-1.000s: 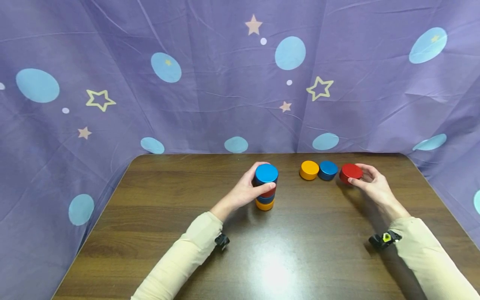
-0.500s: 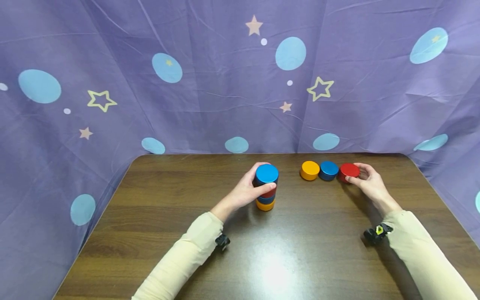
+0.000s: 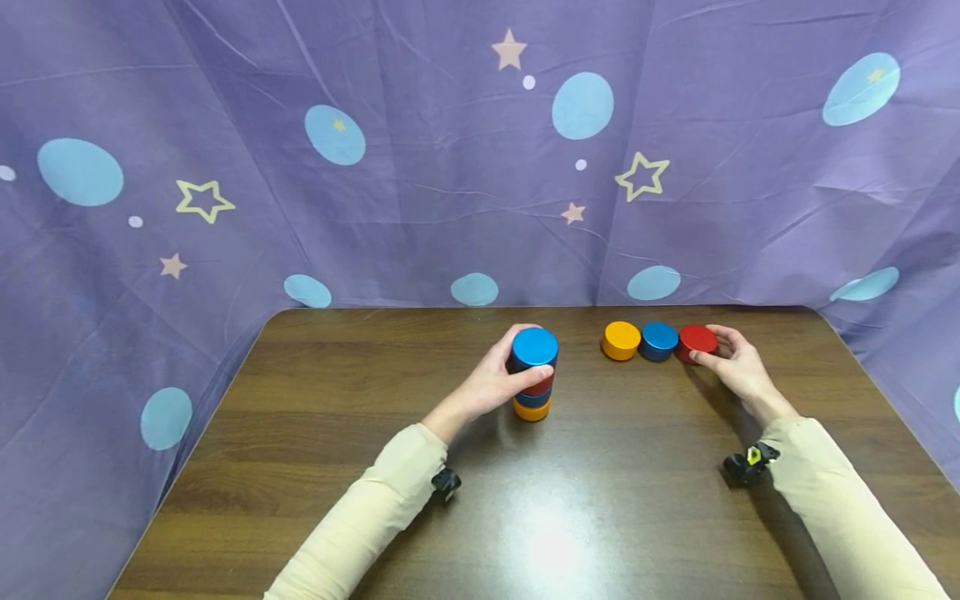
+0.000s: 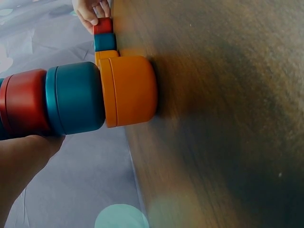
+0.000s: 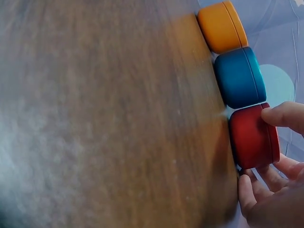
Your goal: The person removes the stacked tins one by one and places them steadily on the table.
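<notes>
In the head view, my left hand [image 3: 487, 379] grips the upper part of an upright stack of small round lidded tins, thumb across the front. A blue tin [image 3: 535, 346] tops the stack. Below it, the left wrist view shows a red tin [image 4: 28, 102], another blue tin [image 4: 78, 97] and an orange tin [image 4: 130, 90] at the bottom, right at the tabletop. Farther right, my right hand [image 3: 738, 367] holds a separate red tin [image 5: 251, 137] between thumb and fingers. That tin is the right end of a row with a blue tin [image 5: 237, 78] and an orange tin [image 5: 221, 28].
Both the stack and the row are on a brown wooden table [image 3: 337, 375], the row near its back edge. Behind hangs a purple curtain [image 3: 420, 208] with stars and blue ovals. A small black camera [image 3: 446, 483] is worn on the left wrist.
My right hand has moved the red tin slightly left, up against the blue tin in the row. The left hand and its stack have stayed in place.
</notes>
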{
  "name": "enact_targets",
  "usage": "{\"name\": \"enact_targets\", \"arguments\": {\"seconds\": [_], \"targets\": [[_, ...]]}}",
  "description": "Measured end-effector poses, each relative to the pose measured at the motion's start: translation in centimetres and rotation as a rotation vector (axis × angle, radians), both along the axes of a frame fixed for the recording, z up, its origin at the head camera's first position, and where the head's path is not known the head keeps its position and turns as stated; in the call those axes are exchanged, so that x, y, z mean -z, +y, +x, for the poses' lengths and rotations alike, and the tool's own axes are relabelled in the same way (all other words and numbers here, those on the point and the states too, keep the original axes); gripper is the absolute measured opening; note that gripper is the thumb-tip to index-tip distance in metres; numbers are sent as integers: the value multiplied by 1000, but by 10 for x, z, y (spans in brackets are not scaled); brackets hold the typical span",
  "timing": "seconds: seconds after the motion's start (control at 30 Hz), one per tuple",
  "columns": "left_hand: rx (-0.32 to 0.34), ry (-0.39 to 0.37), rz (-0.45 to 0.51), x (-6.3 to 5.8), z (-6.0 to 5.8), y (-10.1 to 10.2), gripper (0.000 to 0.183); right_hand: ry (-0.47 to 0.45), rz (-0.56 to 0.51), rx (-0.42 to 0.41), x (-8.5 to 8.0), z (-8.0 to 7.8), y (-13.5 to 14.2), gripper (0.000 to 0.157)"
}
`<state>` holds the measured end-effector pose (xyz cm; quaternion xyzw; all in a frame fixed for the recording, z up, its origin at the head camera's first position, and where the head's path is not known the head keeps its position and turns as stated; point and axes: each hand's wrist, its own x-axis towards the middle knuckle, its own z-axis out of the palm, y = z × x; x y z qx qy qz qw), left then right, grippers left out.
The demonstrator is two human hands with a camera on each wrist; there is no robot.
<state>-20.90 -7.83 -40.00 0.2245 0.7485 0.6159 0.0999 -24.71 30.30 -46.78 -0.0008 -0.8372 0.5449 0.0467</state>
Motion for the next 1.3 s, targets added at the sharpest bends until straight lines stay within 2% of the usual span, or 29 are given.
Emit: {"name": "enact_targets", "arguments": {"seconds": [0.33, 0.63, 0.73, 0.87, 1.1, 1.3], "targets": [[-8, 10, -8, 0, 0, 0, 53, -28, 25, -19, -3, -1, 1, 64], [-7, 16, -18, 2, -1, 1, 53, 11, 2, 6, -19, 8, -1, 65], [-6, 14, -20, 2, -1, 1, 54, 53, -33, 20, -23, 10, -1, 59], [-2, 8, -12, 2, -1, 0, 55, 96, -143, 12, -28, 14, -2, 45], [-7, 7, -13, 3, -1, 1, 55, 138, -313, -23, -32, 20, -5, 43], [-4, 8, -10, 3, -1, 1, 54, 176, -371, -67, -36, 25, -9, 44]]}}
